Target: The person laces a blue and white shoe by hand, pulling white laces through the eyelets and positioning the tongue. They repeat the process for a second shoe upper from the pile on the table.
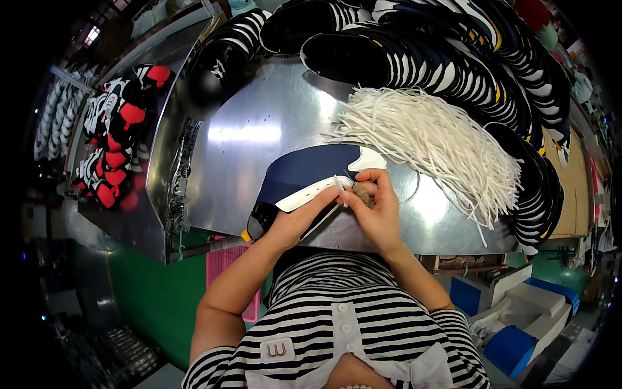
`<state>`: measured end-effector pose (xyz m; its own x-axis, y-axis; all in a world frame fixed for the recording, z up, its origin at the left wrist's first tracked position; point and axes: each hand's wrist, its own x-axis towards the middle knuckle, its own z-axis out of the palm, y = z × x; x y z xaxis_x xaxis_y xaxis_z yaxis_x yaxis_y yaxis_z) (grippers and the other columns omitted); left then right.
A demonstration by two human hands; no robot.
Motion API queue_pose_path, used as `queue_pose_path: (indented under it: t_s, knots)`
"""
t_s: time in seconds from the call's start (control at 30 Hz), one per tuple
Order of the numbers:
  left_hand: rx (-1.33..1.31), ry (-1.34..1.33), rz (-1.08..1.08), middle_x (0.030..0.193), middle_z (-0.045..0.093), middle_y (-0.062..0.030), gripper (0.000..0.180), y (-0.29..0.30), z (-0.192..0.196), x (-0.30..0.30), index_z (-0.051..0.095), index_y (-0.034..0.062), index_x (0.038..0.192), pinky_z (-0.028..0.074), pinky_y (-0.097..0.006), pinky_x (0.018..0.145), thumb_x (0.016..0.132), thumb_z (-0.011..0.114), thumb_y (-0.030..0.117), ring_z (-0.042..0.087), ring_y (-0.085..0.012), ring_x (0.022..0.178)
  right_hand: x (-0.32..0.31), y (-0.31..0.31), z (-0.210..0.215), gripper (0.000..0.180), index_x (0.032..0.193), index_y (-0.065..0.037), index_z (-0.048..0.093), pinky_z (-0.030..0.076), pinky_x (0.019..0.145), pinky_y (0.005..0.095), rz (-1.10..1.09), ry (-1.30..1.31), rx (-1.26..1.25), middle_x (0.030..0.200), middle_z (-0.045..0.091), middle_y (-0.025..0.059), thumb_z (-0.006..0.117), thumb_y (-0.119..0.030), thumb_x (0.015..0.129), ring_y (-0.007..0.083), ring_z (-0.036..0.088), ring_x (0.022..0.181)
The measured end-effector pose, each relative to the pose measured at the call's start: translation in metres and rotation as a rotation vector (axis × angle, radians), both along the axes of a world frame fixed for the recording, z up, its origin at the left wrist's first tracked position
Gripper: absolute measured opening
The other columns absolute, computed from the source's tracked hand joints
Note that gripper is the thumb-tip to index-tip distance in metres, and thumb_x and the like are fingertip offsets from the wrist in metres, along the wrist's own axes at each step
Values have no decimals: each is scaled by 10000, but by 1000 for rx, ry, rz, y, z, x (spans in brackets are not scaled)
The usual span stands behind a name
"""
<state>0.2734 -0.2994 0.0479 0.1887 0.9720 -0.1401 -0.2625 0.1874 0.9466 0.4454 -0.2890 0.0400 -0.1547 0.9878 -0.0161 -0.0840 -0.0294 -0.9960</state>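
A navy shoe upper (304, 167) with a white eyelet strip and a white toe or heel patch lies on the metal table in front of me. My left hand (295, 219) grips its near side, the thumb along the eyelet strip. At the strip's right end, the fingers of my right hand (381, 212) pinch a white shoelace (339, 183) by an eyelet. A brownish wrap (363, 194) covers one right finger. Whether the lace tip has passed through the hole cannot be seen.
A heap of white laces (427, 146) lies right of the upper on the metal table (220, 178). Rows of nested dark uppers (414, 61) line the back and right. Left, beyond a raised metal edge, are red, white and black pieces (115, 155). A pink basket (220, 269) stands below.
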Motion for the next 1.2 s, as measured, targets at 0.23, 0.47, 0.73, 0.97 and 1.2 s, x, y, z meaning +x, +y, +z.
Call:
queue_pose_path:
  t_s: [0.23,0.47,0.73,0.97,1.2]
  knots:
    - [-35,94,155,995,693,-16,173,-5,-4,6,695,1,1071,513,-223,738,935,659,102,639,-81,867,3,-4,15,250,1084,-5,485,502,733,227,37,-351,74,876,714,80,667,-47,917,107,645,778]
    - [37,157,208,947,707,-6,158,0,2,11,710,-7,1045,512,-217,700,930,662,90,644,-68,812,13,-10,20,163,1062,2,516,515,660,289,78,-282,34,879,716,137,603,-93,962,248,706,748]
    - [60,287,203,947,713,-25,180,1,2,14,699,-16,1067,521,-234,716,930,664,96,659,-93,825,15,-3,20,116,1034,6,522,510,618,316,78,-301,55,862,720,142,578,-72,970,248,698,693]
    - [625,1052,128,914,705,-141,195,-13,11,19,687,-20,1061,531,-321,692,886,683,67,691,-246,785,3,19,13,271,1122,5,474,520,621,407,140,-634,275,764,682,167,609,-104,914,350,680,711]
    - [91,455,221,967,719,-53,213,-25,-7,3,698,-25,1068,530,-269,765,939,662,141,678,-139,843,19,7,34,281,1133,-34,567,511,579,418,236,-828,408,771,683,145,642,-178,903,336,674,686]
